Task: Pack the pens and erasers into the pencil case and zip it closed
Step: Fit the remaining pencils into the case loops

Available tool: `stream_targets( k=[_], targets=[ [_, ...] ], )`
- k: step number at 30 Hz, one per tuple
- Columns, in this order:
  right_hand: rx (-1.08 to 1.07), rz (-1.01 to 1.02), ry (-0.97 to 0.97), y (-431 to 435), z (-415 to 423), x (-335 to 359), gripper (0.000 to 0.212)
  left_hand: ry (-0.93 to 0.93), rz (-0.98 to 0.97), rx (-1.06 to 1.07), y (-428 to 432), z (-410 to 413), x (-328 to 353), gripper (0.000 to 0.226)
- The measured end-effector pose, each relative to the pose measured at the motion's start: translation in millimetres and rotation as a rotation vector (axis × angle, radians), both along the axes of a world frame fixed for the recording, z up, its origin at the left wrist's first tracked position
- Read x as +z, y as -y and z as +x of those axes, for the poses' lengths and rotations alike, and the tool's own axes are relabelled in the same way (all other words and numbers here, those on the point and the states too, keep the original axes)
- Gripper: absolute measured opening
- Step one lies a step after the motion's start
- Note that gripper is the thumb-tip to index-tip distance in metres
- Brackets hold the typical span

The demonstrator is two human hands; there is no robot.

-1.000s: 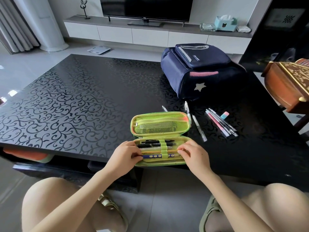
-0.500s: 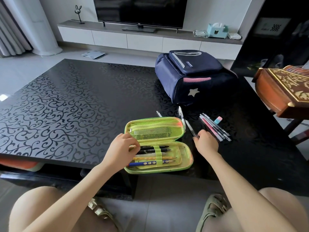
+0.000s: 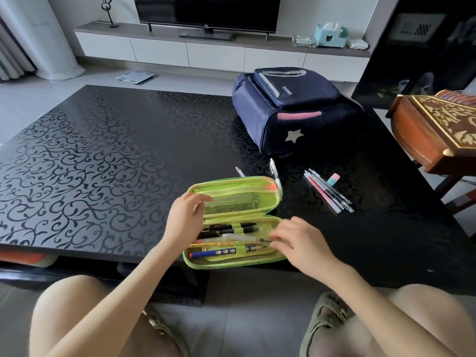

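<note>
Covering most of the view is a black glossy desk (image 3: 103,163) with a curling vine pattern, and behind it at 12 o'clock stand a white low cabinet (image 3: 206,51) and a television (image 3: 206,11) on a pale tiled floor. A navy backpack (image 3: 291,112) lies on the desk at 1 o'clock. The green pencil case (image 3: 231,197) lies open at the near edge of the desk, its long axis from 9 to 3 o'clock, the mesh lid on the far side. The pens inside are held under elastic loops and point towards 3 o'clock. The left hand (image 3: 183,217) rests on the left end of the case, fingers curled but loose. The right hand (image 3: 298,243) pinches a clear pen (image 3: 239,238) over the tray. Loose pens (image 3: 327,190) and an eraser (image 3: 334,179) lie at 2 o'clock from the case.
</note>
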State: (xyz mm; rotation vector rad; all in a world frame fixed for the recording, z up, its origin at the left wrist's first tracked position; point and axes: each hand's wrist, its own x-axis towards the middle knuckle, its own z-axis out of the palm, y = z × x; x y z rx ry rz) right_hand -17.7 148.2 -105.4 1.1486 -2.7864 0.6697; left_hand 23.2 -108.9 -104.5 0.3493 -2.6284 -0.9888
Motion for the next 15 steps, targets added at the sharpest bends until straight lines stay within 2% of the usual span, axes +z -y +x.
stream_targets(
  k=[6,9,12,15],
  targets=[
    [0.210,0.068,-0.157,34.7,15.4,-15.7,0.011,0.055,0.027,0.020,20.6,3.3,-0.4,0.024],
    [0.189,0.108,-0.113,42.5,17.6,-10.8,0.026,0.069,-0.018,0.005,20.8,-1.3,0.3,0.022],
    [0.071,0.071,0.145,38.6,4.1,6.9,0.040,0.060,-0.071,-0.039,14.7,-8.5,4.6,0.017],
    [-0.266,-0.120,0.124,30.7,-40.6,13.4,0.024,0.036,-0.116,-0.070,5.5,-19.4,6.4,0.014]
  ],
)
